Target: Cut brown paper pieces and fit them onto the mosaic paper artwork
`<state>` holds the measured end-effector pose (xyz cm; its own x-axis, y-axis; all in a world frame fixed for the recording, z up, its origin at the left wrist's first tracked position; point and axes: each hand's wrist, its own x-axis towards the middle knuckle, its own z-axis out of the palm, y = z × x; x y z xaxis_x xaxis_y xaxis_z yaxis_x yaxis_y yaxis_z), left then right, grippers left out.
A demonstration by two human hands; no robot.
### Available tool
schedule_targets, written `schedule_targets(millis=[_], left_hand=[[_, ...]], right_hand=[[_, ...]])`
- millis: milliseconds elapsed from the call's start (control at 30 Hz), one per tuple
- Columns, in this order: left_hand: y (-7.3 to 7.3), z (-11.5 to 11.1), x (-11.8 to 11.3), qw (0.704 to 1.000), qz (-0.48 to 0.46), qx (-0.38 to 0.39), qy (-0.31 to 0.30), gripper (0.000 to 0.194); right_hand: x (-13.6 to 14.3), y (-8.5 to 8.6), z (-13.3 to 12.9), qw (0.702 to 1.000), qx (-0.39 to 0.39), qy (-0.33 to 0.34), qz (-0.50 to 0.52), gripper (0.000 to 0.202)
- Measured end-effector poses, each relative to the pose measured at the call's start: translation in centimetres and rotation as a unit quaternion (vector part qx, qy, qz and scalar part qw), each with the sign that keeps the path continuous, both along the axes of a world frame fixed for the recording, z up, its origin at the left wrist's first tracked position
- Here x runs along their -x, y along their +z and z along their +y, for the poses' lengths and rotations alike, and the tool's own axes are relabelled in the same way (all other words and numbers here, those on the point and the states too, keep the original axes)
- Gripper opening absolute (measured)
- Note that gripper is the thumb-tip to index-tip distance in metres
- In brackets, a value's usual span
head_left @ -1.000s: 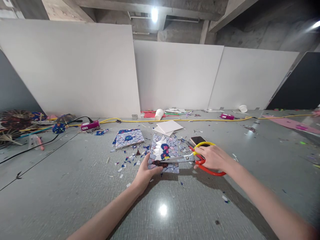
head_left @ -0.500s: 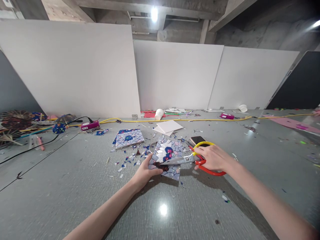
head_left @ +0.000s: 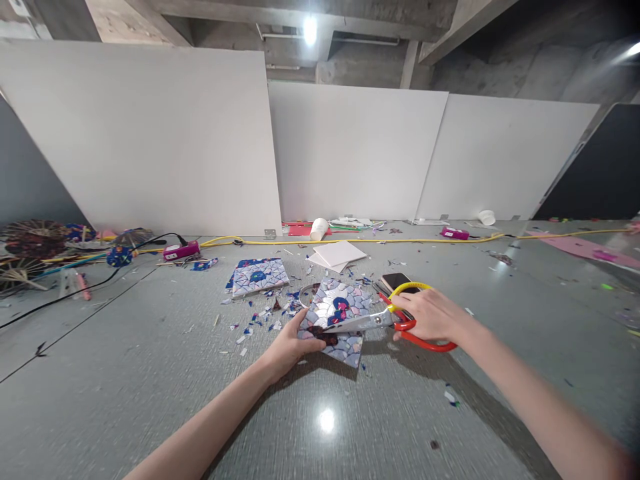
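Note:
My left hand (head_left: 290,345) grips the lower left edge of a square mosaic-patterned panel (head_left: 350,301), its thumb on the front. The panel is tilted and bears blue, pink and dark red shapes on a pale patchwork. My right hand (head_left: 433,317) holds scissors with yellow and red handles (head_left: 425,343). Their blades point left across the panel, the tips at a dark red piece (head_left: 327,338) near my left thumb. Behind the panel, a ring-shaped item is partly hidden. A second patterned panel (head_left: 260,277) lies to the left, with small blue and white scraps around.
White square sheets (head_left: 340,253) and a phone (head_left: 397,281) lie beyond the panel. Farther back are a tipped paper cup (head_left: 319,229), a yellow cable (head_left: 410,241) and purple power sockets (head_left: 181,251). White boards (head_left: 355,153) stand behind; pink sheeting (head_left: 583,247) is at right.
The held panel has turned slightly and shifted a little right. My right hand and the scissors have moved slightly right; the blades still lie over the panel.

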<state>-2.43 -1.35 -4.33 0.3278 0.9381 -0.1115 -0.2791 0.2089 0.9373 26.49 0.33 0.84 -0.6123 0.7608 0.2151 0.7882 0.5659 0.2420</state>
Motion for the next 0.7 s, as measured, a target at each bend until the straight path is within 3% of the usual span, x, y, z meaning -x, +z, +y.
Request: schedule_targets(millis=[500,700], left_hand=[[0.01,0.02,-0.22,1.000,0.008,-0.023,0.001,0.066],[-0.21,0.19,0.07,1.000,0.017,-0.004,-0.011,0.074]], right_hand=[[0.03,-0.45,0.17,1.000,0.019,0.017,0.017,0.045],[0.05,-0.37,0.06,1.000,0.022,0.020,0.012,0.045]])
